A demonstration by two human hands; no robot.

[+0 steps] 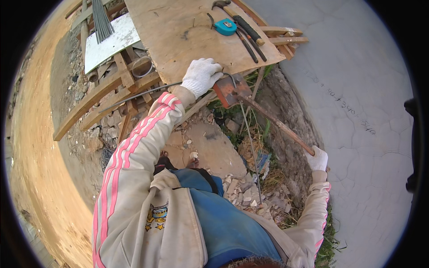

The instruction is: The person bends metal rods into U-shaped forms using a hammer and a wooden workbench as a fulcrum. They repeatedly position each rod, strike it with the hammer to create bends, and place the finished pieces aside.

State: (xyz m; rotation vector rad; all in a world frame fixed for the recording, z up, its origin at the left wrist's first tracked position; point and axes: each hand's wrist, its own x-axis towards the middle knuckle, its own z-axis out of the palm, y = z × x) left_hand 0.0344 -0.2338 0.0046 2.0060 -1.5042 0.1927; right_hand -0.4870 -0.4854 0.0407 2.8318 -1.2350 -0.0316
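Note:
My left hand (202, 76), in a white knit glove, is closed over a thin steel rod (147, 92) at the near edge of a plywood board (178, 40). To the left the rod runs out straight. Just right of the glove it bends sharply by a rusty metal plate (222, 92), and its other length hangs down toward the rubble. My right hand (317, 159), gloved too, grips the lower end of a long rusty bar (281, 125), whose upper end meets the rod's bend at the plate. The fingers' undersides are hidden.
On the board lie a claw hammer (246, 27), a teal tape measure (225, 27) and black-handled pincers (251, 47). A bundle of rods (102, 22) rests on a white panel (120, 38) at far left. Timber beams (98, 105), broken rubble (241, 192) and a grey wall (357, 89) surround me.

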